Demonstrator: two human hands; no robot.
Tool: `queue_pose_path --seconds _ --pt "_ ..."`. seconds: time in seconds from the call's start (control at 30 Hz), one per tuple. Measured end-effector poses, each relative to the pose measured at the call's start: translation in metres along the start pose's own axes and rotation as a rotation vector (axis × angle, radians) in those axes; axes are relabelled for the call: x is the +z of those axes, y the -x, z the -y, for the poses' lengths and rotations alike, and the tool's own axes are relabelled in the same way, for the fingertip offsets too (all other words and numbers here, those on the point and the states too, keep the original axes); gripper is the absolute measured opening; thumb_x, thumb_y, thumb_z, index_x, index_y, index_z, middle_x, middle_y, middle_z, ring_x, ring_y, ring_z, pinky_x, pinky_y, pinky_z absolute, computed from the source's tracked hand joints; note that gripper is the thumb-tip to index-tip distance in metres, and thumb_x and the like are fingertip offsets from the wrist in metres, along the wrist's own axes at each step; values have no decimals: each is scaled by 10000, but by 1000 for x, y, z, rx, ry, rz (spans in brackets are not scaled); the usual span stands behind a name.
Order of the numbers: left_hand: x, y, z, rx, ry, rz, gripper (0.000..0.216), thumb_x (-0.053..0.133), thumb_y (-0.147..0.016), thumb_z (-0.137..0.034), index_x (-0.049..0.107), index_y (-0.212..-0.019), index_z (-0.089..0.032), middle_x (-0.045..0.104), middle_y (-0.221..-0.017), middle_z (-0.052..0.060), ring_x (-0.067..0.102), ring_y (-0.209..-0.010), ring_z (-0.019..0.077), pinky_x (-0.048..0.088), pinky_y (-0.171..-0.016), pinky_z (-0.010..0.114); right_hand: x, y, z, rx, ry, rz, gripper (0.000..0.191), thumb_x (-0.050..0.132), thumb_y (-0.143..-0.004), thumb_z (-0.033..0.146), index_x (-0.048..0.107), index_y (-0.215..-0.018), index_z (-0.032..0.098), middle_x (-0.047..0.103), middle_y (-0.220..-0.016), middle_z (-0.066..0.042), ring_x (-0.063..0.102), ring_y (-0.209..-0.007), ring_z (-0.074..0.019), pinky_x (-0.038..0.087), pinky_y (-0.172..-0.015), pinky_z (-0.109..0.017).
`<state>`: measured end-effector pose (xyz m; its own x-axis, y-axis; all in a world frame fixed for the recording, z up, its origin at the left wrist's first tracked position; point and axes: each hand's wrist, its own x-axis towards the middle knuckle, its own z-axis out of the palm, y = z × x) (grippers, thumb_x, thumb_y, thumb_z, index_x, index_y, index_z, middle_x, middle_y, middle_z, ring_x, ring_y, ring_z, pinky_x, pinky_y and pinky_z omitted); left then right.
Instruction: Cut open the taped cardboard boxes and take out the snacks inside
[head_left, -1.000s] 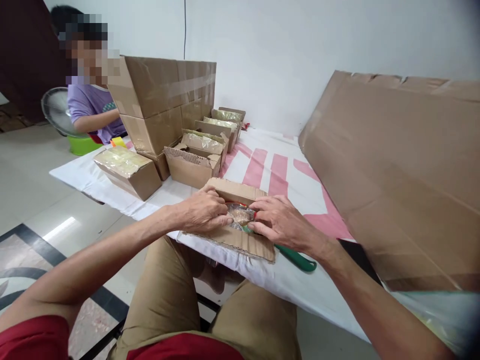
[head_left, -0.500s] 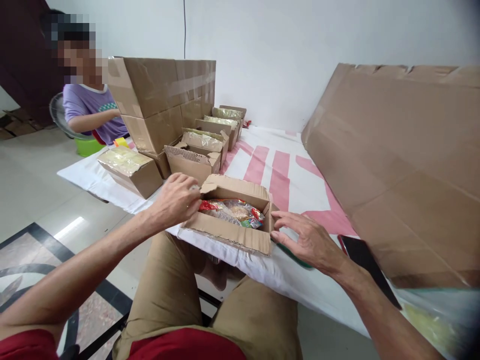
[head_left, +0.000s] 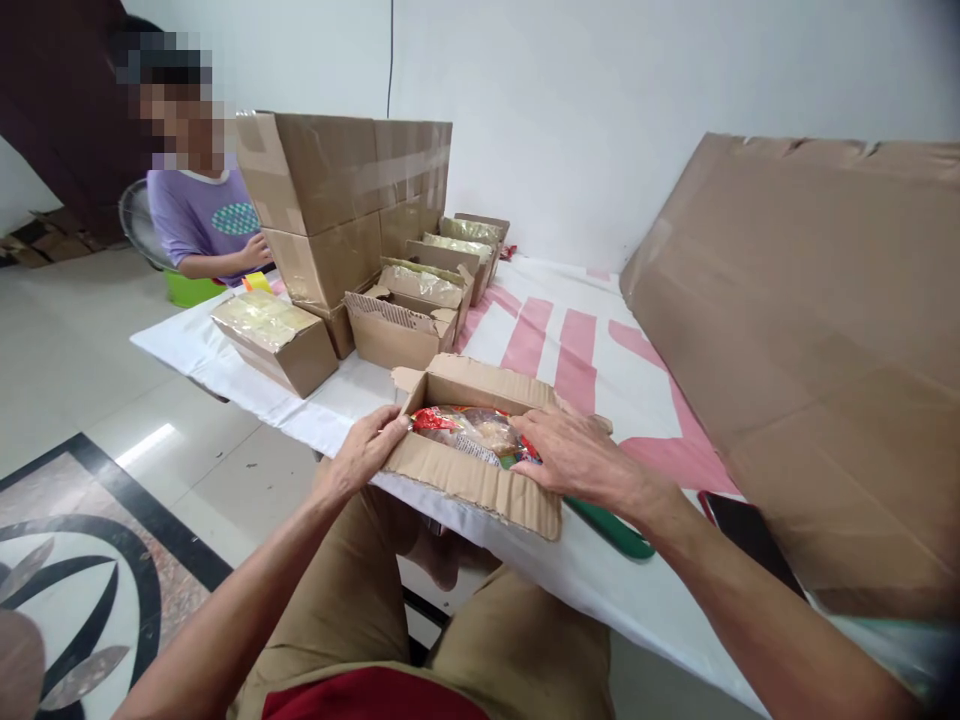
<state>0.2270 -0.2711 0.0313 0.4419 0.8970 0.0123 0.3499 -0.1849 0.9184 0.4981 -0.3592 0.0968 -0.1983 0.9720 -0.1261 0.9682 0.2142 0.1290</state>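
Note:
An opened cardboard box (head_left: 480,490) lies at the front edge of the table, its long flaps folded outward. Inside is a shiny plastic food packet (head_left: 480,430) with red ends and a clear middle; its exact contents are hard to make out. My left hand (head_left: 367,450) grips the left end of the box, thumb at the rim. My right hand (head_left: 577,455) reaches over the right end, fingers and thumb apart, fingertips resting on the packet's right end. Part of the packet and the box's right wall are hidden under that hand.
Several open boxes (head_left: 401,330) stand in a row behind, beside stacked taped cartons (head_left: 322,180). A filled box (head_left: 277,345) sits at the left. A large cardboard sheet (head_left: 810,350), a phone (head_left: 750,535) and a green object (head_left: 615,530) lie right. A person (head_left: 202,220) sits across.
My right hand has moved from outside the box's right end to over the packet. My left hand has settled lower on the left end. The view has shifted slightly left.

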Motion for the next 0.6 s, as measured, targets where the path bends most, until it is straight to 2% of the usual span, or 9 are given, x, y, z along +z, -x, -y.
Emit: queue_pose_path --seconds 0.13,0.23,0.4,0.5,0.6 --pt "17 10 9 -1 155 -15 753 630 -807 -603 573 -1428 -180 664 -1423 110 559 -1366 350 474 -1101 418 7 -9 5 23 -59 3 165 674 -907 270 722 -1047 200 781 -1090 -108 706 -1037 -296 467 -839 -360" --pt "28 13 17 -19 225 -95 755 666 -776 -521 543 -1444 -191 614 -1483 114 498 -1435 347 417 -1165 427 14 -10 6 71 -158 -81 135 583 -934 208 718 -947 213 799 -990 -77 730 -932 -258 475 -761 -330" --pt "33 15 15 -13 257 -175 598 601 -806 -350 581 -1381 -187 700 -1297 81 615 -1243 299 463 -1081 421 16 -4 -2 209 -539 -404 209 552 -938 323 731 -882 232 785 -823 -23 704 -744 -215 490 -658 -313" --pt "35 13 14 -15 258 -222 577 594 -789 -310 603 -1350 -175 716 -1220 72 642 -1161 279 497 -1020 398 8 -2 -10 242 -811 -597 253 614 -901 436 728 -833 221 759 -773 -8 677 -707 -198 515 -653 -308" --pt "41 6 17 0 319 -223 566 599 -796 -318 597 -1342 -168 722 -1144 69 675 -1055 259 542 -926 372 -8 0 -19 309 -970 -811 291 708 -848 516 715 -782 233 707 -724 1 626 -667 -189 514 -638 -319"
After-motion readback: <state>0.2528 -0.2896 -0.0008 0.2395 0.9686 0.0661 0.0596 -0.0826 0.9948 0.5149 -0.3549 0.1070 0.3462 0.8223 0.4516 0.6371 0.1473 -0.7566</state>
